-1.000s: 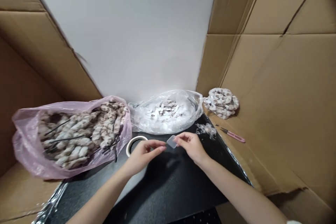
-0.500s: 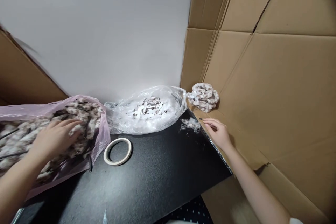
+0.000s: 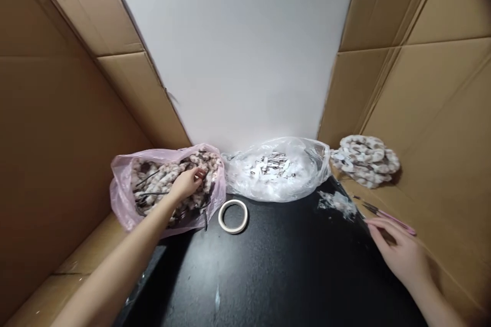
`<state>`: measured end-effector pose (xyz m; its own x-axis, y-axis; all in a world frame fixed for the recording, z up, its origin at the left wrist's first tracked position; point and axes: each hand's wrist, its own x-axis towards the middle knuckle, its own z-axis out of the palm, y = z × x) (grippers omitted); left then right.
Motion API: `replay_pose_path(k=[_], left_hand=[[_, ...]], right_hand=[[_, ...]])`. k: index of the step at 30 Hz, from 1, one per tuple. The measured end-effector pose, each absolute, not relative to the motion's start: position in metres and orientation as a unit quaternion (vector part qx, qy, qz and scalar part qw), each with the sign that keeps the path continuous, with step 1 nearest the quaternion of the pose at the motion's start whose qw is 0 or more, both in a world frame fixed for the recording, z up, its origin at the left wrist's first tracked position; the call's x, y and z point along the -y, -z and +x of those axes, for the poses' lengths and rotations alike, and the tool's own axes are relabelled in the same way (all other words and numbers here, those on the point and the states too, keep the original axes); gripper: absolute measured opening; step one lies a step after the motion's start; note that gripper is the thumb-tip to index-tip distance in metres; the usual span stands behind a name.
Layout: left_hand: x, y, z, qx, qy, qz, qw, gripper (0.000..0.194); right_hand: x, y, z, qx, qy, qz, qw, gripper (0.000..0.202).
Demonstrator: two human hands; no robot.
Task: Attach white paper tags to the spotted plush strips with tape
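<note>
My left hand [image 3: 187,183] reaches into a pink plastic bag [image 3: 121,189], its fingers curled together over a pile of fluffy brown-and-white strips [image 3: 155,184]. What those fingers pinch is hidden. Dark thin rods poke out among the strips. At the right edge of the black table, my right hand [image 3: 399,250] has thumb and forefinger pressed together; anything between them is too small to name. Just beyond it lie pink-handled scissors [image 3: 391,218], apart from the fingertips. A crumpled clump of clear plastic scraps [image 3: 337,205] lies on the table close by.
A clear plastic bag [image 3: 245,184] with white and dark slips stands at mid-table against the white wall. In front is a roll of cream tape [image 3: 245,217]. A fluffy coiled bundle [image 3: 368,161] rests at right. Cardboard walls [image 3: 441,112] flank the black table [image 3: 276,265].
The view has swung left, so everything sits further right. My left fingers have curled in more over the fluffy pile. My right hand has drawn back toward me, and the scissors now show beside it.
</note>
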<state>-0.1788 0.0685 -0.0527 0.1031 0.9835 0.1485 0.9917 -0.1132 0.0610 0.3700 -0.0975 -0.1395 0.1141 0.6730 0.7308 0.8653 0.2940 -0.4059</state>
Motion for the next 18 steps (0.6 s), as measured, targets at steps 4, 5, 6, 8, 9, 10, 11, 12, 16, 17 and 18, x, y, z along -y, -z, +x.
replay_pose_path(k=[4, 5, 6, 8, 9, 10, 11, 12, 16, 17, 18], left_hand=[[-0.07, 0.055, -0.174, 0.682, 0.099, -0.725, -0.005, 0.036], [-0.07, 0.055, -0.173, 0.684, 0.1, -0.722, -0.011, 0.035], [-0.071, 0.054, -0.172, 0.686, 0.102, -0.72, -0.017, 0.033], [-0.071, 0.052, -0.17, 0.692, 0.11, -0.713, -0.029, 0.028], [-0.072, 0.05, -0.17, 0.695, 0.113, -0.709, -0.04, 0.027], [-0.073, 0.049, -0.17, 0.698, 0.115, -0.705, -0.05, 0.025], [-0.073, 0.048, -0.17, 0.701, 0.118, -0.7, -0.058, 0.025], [-0.074, 0.046, -0.17, 0.704, 0.122, -0.697, -0.066, 0.024], [-0.072, 0.036, -0.166, 0.719, 0.155, -0.672, -0.079, 0.029], [-0.071, 0.033, -0.164, 0.726, 0.168, -0.662, -0.078, 0.031], [-0.07, 0.03, -0.162, 0.733, 0.18, -0.651, -0.078, 0.032]], right_hand=[[0.099, 0.142, 0.37, 0.65, 0.114, -0.59, 0.466, 0.022], [0.098, 0.142, 0.37, 0.649, 0.117, -0.593, 0.463, 0.022], [0.098, 0.141, 0.371, 0.648, 0.122, -0.596, 0.459, 0.022], [0.095, 0.138, 0.371, 0.647, 0.127, -0.607, 0.443, 0.023], [0.094, 0.134, 0.371, 0.651, 0.128, -0.615, 0.427, 0.023], [0.091, 0.129, 0.371, 0.657, 0.114, -0.628, 0.401, 0.023], [0.088, 0.124, 0.371, 0.662, 0.089, -0.645, 0.372, 0.024], [0.084, 0.117, 0.371, 0.671, 0.064, -0.657, 0.338, 0.024], [0.06, 0.092, 0.366, 0.694, 0.009, -0.693, 0.195, 0.026], [0.053, 0.087, 0.365, 0.704, 0.002, -0.687, 0.18, 0.024], [0.045, 0.084, 0.364, 0.716, -0.007, -0.679, 0.166, 0.022]])
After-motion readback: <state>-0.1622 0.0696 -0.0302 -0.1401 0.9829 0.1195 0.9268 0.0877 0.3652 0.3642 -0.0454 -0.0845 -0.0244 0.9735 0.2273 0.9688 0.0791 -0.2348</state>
